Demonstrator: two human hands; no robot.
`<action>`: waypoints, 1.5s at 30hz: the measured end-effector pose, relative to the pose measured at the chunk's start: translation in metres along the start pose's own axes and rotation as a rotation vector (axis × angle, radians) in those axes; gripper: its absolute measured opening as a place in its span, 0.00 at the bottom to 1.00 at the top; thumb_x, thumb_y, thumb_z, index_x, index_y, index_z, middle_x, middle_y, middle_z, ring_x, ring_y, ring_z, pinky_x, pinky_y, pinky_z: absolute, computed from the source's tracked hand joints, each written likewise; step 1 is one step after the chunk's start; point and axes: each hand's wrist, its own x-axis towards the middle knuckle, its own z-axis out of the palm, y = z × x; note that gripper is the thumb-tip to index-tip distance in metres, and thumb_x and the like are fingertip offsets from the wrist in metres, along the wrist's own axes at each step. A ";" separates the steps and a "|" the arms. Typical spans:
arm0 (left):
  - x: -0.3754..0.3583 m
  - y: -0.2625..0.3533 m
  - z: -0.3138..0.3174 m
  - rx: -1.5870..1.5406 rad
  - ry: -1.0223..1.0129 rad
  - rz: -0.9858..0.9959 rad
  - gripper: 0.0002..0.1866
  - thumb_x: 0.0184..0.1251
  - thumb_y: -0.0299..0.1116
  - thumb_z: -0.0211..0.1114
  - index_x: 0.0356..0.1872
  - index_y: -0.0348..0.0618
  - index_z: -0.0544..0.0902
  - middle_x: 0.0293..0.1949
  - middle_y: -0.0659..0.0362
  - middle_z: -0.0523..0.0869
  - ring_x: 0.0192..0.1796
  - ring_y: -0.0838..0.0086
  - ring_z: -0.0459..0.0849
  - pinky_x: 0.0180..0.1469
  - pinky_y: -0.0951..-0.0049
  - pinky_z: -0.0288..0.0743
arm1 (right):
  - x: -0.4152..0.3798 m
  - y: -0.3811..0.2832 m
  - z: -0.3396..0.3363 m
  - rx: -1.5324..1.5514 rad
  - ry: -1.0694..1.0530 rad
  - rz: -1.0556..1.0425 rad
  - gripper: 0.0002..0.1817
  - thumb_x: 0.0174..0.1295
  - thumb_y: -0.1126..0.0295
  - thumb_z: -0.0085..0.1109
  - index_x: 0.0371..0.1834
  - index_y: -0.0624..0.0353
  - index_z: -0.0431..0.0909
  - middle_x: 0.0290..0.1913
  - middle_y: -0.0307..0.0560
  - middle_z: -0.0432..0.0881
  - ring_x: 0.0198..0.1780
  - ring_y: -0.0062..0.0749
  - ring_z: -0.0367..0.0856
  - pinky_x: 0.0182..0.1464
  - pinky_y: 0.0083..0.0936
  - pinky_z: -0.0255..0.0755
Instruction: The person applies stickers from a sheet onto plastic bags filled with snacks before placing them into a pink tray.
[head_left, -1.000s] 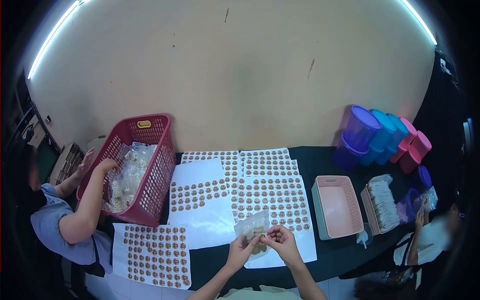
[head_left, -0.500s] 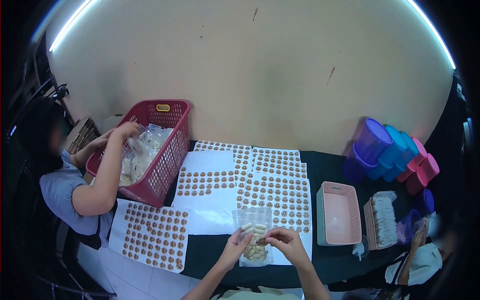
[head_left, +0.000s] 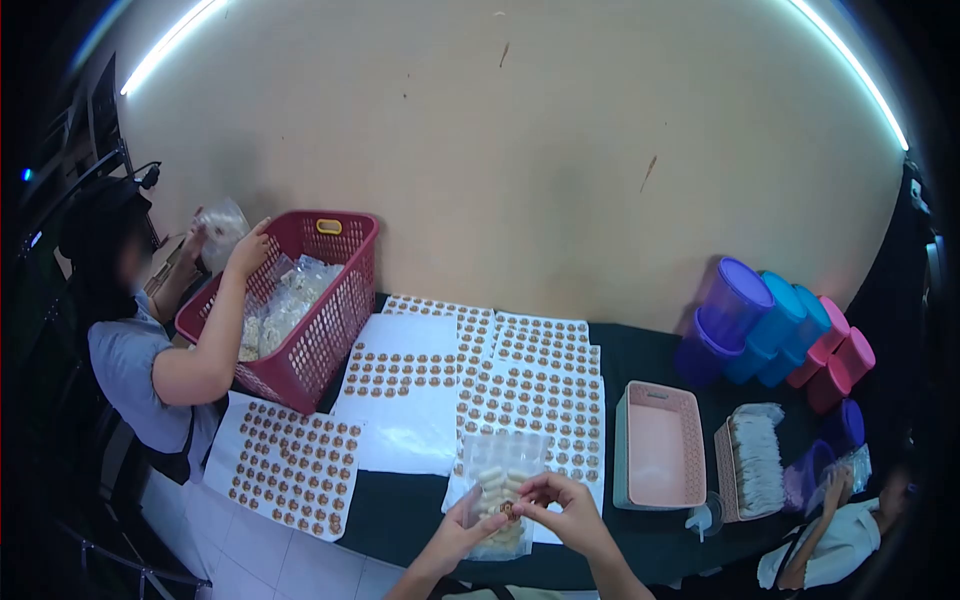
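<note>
A clear zip pouch (head_left: 497, 546) filled with pale, capsule-shaped pieces lies near the table's front edge, over the sticker sheets (head_left: 545, 400). My left hand (head_left: 455, 535) grips the pouch's left side, with the thumb across its front. A small round brown sticker (head_left: 508, 510) is against the pouch front, pinched at its right edge by the fingertips of my right hand (head_left: 562, 512). The left thumb tip rests right beside the sticker.
At left, a person (head_left: 150, 350) holds a filled clear bag (head_left: 222, 232) over a maroon basket (head_left: 325, 345) of pouches. A pink tray (head_left: 662, 455), a basket of flat packets (head_left: 757, 465) and purple, blue and pink tubs (head_left: 735, 300) stand right. Another person (head_left: 830, 540) works far right.
The sticker in my right fingers now faces the camera against the pouch, and my left thumb has come beside it. The person at left has lifted a bag out toward the basket's back left.
</note>
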 end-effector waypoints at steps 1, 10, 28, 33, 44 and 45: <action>-0.003 0.010 0.006 -0.003 -0.055 0.004 0.33 0.61 0.37 0.59 0.60 0.31 0.55 0.51 0.54 0.72 0.52 0.75 0.72 0.54 0.76 0.66 | -0.002 -0.007 -0.002 0.033 -0.009 -0.030 0.12 0.50 0.72 0.64 0.36 0.64 0.75 0.28 0.39 0.78 0.26 0.13 0.70 0.29 0.10 0.65; 0.006 0.018 0.024 0.081 -0.034 0.151 0.26 0.66 0.37 0.50 0.60 0.32 0.58 0.55 0.53 0.69 0.56 0.74 0.69 0.56 0.74 0.63 | -0.004 -0.034 -0.012 0.013 0.054 -0.120 0.13 0.48 0.72 0.64 0.35 0.62 0.72 0.25 0.37 0.77 0.23 0.11 0.67 0.27 0.09 0.61; 0.024 0.008 0.027 0.271 -0.044 0.167 0.25 0.62 0.29 0.55 0.58 0.30 0.60 0.52 0.54 0.72 0.53 0.76 0.71 0.55 0.75 0.65 | -0.009 -0.031 -0.008 -0.137 0.320 -0.158 0.23 0.48 0.74 0.62 0.47 0.61 0.66 0.24 0.39 0.78 0.22 0.13 0.68 0.27 0.12 0.63; 0.022 0.009 0.020 0.218 -0.087 0.109 0.27 0.62 0.30 0.56 0.58 0.28 0.59 0.51 0.53 0.71 0.52 0.76 0.71 0.53 0.76 0.67 | -0.011 -0.025 -0.001 -0.164 0.373 -0.136 0.26 0.46 0.76 0.63 0.48 0.62 0.63 0.23 0.39 0.78 0.24 0.14 0.70 0.29 0.12 0.64; 0.016 0.012 0.017 0.207 -0.045 0.093 0.28 0.61 0.29 0.58 0.58 0.27 0.59 0.51 0.52 0.72 0.51 0.76 0.72 0.52 0.77 0.68 | -0.017 -0.003 0.016 -0.410 0.606 -0.278 0.26 0.45 0.72 0.66 0.48 0.62 0.66 0.32 0.41 0.71 0.29 0.20 0.68 0.33 0.17 0.66; 0.016 0.009 0.015 0.197 -0.044 0.109 0.28 0.60 0.29 0.59 0.58 0.26 0.59 0.51 0.52 0.72 0.52 0.76 0.72 0.53 0.77 0.67 | -0.016 0.002 0.018 -0.219 0.601 -0.250 0.28 0.45 0.70 0.67 0.49 0.62 0.65 0.35 0.41 0.70 0.30 0.20 0.69 0.34 0.17 0.66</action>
